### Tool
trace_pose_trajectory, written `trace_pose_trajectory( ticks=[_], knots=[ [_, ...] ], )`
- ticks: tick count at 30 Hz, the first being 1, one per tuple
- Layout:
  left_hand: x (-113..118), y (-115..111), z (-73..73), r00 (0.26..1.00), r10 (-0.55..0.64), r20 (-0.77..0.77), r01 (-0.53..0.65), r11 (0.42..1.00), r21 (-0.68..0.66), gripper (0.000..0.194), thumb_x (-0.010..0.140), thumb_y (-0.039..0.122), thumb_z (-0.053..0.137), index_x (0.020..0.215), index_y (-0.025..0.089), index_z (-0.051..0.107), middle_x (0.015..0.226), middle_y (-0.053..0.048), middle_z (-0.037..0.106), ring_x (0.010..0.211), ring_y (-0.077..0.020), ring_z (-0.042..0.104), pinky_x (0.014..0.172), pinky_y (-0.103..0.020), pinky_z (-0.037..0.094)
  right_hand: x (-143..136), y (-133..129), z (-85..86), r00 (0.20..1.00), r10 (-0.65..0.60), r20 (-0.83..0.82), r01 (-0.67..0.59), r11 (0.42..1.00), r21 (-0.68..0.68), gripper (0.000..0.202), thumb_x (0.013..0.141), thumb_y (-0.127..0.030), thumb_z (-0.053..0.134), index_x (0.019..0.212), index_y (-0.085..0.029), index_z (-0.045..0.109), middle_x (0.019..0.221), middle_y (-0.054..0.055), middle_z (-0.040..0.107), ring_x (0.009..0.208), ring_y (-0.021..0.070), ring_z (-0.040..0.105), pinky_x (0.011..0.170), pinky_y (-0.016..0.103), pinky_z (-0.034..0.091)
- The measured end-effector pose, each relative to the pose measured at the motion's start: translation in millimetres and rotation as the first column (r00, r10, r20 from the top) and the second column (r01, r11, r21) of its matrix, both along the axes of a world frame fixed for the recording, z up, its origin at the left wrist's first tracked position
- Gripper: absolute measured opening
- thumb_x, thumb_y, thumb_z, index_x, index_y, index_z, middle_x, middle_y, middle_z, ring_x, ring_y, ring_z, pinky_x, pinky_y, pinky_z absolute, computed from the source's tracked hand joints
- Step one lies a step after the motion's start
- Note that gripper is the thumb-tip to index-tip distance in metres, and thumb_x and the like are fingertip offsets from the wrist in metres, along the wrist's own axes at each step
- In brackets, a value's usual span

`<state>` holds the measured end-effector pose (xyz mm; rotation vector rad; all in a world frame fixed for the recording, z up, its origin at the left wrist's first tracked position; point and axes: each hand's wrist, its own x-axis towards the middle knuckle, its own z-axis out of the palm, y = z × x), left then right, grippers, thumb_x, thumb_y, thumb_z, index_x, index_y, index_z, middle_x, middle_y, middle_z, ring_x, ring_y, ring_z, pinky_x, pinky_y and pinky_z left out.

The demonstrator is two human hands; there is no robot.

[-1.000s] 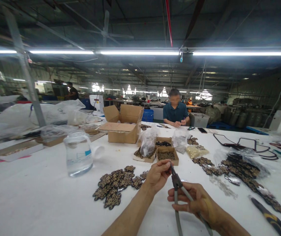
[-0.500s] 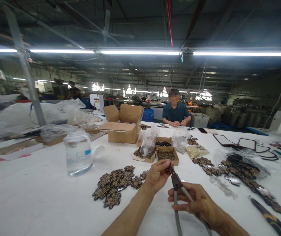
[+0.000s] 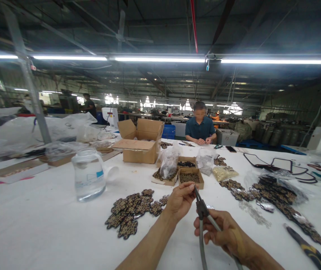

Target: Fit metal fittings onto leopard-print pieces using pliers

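Note:
My right hand [image 3: 222,230] is wrapped round the grey handles of long-nosed pliers [image 3: 202,210], whose narrow jaws point up and away. At the jaw tips, my left hand [image 3: 181,198] is pinched on something too small to make out. Left of my left wrist lies a pile of leopard-print flower-shaped pieces [image 3: 129,210] on the white table [image 3: 50,232]. Just beyond my hands stand small cardboard boxes of tiny brass-coloured parts [image 3: 190,177]. Small silvery bits [image 3: 254,213] are scattered to the right of the pliers.
A glass jug [image 3: 88,176] of water stands at left, an open carton [image 3: 140,144] behind it. More leopard-print pieces [image 3: 278,195] and another tool [image 3: 312,251] lie at right. A person [image 3: 200,125] sits across the table; plastic bags [image 3: 170,163] rest between.
The fingers of my right hand have shifted slightly on the handles, and the handles look a little closer together. My left hand stays nearly in place.

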<state>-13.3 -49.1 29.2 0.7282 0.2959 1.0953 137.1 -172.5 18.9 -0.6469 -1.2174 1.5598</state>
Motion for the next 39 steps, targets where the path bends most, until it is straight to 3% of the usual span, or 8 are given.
trace_pose_trajectory(
  ticks=[8, 12, 24, 31, 39],
  knots=[
    [-0.3, -1.8, 0.6, 0.999, -0.03, 0.028, 0.031, 0.999, -0.013, 0.015, 0.072, 0.006, 0.077, 0.087, 0.009, 0.074, 0.084, -0.009, 0.074, 0.08, -0.0151, 0.068, 0.078, -0.025, 0.052, -3.5, -1.4, 0.4, 1.0, 0.009, -0.02, -0.009, 1.0, -0.003, 0.047, 0.056, -0.012, 0.071, 0.103, -0.016, 0.069, 0.103, 0.011, 0.069, 0.091, 0.026, 0.066, 0.067, 0.031, 0.046],
    [0.2, -0.9, 0.3, 1.0, -0.016, 0.016, 0.016, 1.0, 0.006, 0.013, 0.072, 0.008, 0.079, 0.084, 0.009, 0.074, 0.082, -0.009, 0.074, 0.076, -0.0137, 0.067, 0.072, -0.023, 0.051, -5.4, -4.0, 3.9, 1.0, 0.002, -0.012, -0.003, 0.999, -0.049, 0.052, 0.056, -0.01, 0.069, 0.107, -0.017, 0.066, 0.1, 0.011, 0.069, 0.089, 0.0248, 0.066, 0.067, 0.031, 0.047],
    [13.1, 2.4, -15.7, 0.978, 0.203, -0.05, -0.206, 0.976, -0.066, 0.017, 0.065, 0.007, 0.082, 0.079, 0.008, 0.072, 0.076, -0.007, 0.073, 0.071, -0.0128, 0.066, 0.069, -0.022, 0.051, -5.8, -0.6, -4.7, 0.999, -0.008, -0.05, 0.003, 0.995, -0.098, 0.056, 0.048, -0.006, 0.06, 0.102, -0.017, 0.068, 0.101, 0.01, 0.069, 0.092, 0.0272, 0.065, 0.065, 0.03, 0.045],
    [15.5, 6.4, -25.1, 0.975, 0.216, -0.054, -0.222, 0.963, -0.153, 0.015, 0.068, 0.003, 0.078, 0.079, 0.008, 0.07, 0.074, -0.008, 0.072, 0.067, -0.0123, 0.066, 0.065, -0.021, 0.051, -8.1, 5.1, -12.0, 0.998, 0.011, -0.068, -0.022, 0.984, -0.175, 0.063, 0.042, -0.002, 0.053, 0.102, -0.016, 0.068, 0.101, 0.01, 0.069, 0.094, 0.0273, 0.065, 0.063, 0.027, 0.043],
    [20.5, 5.4, -30.7, 0.945, 0.296, -0.137, -0.318, 0.929, -0.188, 0.017, 0.067, 0.004, 0.078, 0.079, 0.008, 0.067, 0.075, -0.01, 0.073, 0.065, -0.013, 0.066, 0.06, -0.021, 0.049, -7.8, 4.3, -12.7, 0.997, -0.01, -0.073, -0.007, 0.974, -0.228, 0.061, 0.041, -0.003, 0.051, 0.098, -0.015, 0.07, 0.103, 0.011, 0.07, 0.095, 0.027, 0.065, 0.065, 0.028, 0.044]
  ],
)
